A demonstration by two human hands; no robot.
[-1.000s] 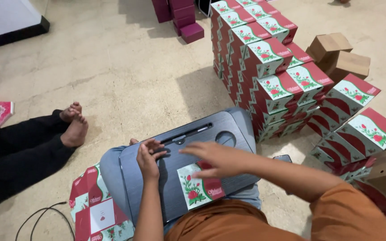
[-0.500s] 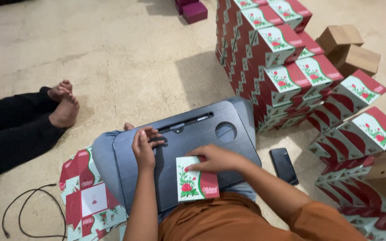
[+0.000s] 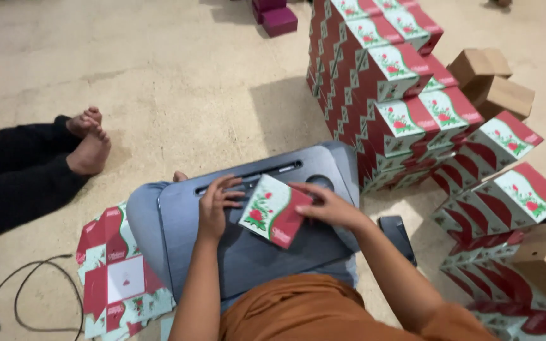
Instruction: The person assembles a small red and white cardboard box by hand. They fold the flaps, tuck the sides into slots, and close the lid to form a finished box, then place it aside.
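The right hand (image 3: pixel 327 205) pinches the red edge of a folded carton blank (image 3: pixel 275 210), white and green with a rose print, fingers closed over its right side. The left hand (image 3: pixel 215 204) rests just beside the blank's left edge, fingers spread and curled loosely, fingertips touching or nearly touching it; which, I cannot tell. The blank sits tilted, between both hands, on a dark grey lap desk (image 3: pixel 254 252) across the person's legs. Left of the desk lies a pile of flat carton blanks (image 3: pixel 118 278). Right and ahead stand stacked finished cartons (image 3: pixel 387 82), with a black phone (image 3: pixel 398 233) on the floor near the right forearm. Another person's bare feet (image 3: pixel 90 142) rest at left.
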